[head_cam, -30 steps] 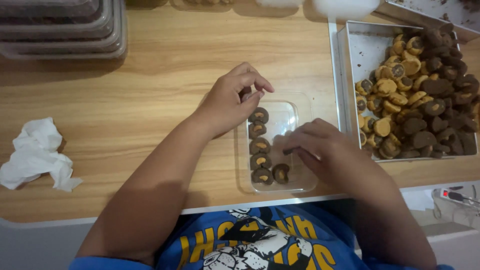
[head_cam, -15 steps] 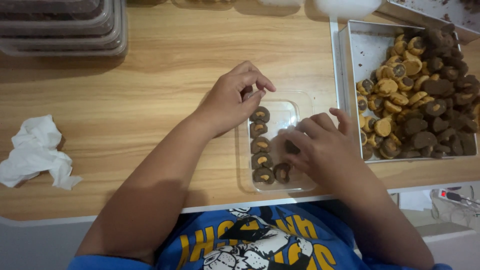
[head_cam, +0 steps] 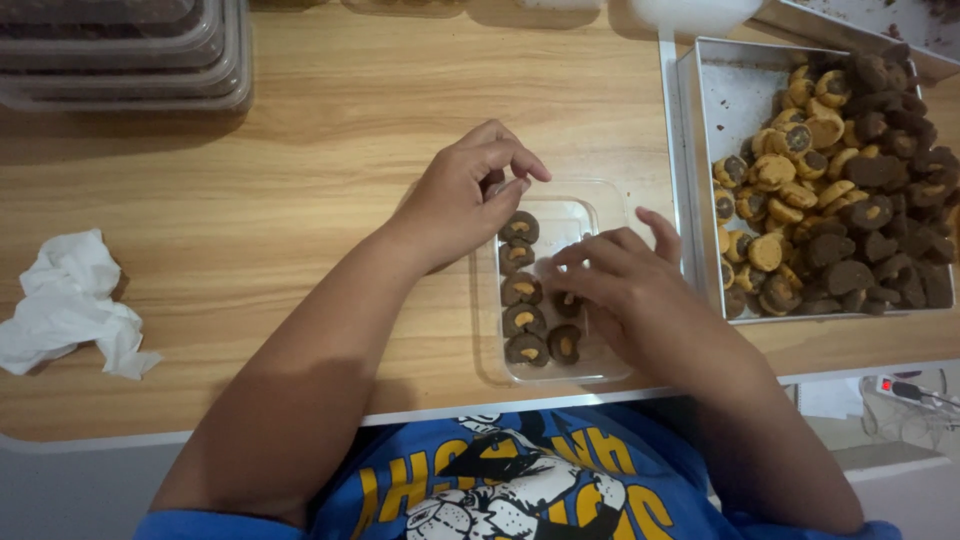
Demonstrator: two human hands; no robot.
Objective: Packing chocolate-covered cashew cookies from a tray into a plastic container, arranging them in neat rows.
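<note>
A small clear plastic container (head_cam: 590, 215) lies on the wooden table near its front edge. A column of dark round cookies with yellow centres (head_cam: 520, 288) fills its left side, and another cookie (head_cam: 564, 344) begins a second column. My left hand (head_cam: 465, 200) pinches the container's far left rim with curled fingers. My right hand (head_cam: 625, 285) reaches into the container from the right. Its thumb and fingertips close on a cookie (head_cam: 570, 303) in the second column, which they partly hide.
A metal tray (head_cam: 725, 85) heaped with dark and yellow cookies stands at the right. Stacked clear lidded boxes (head_cam: 120, 60) sit at the far left. A crumpled white tissue (head_cam: 70, 305) lies at the left. A power strip (head_cam: 905, 390) shows below the table edge.
My right hand has shifted slightly away from me inside the container and its fingers have spread, the little finger lifting. My left hand stays at the rim.
</note>
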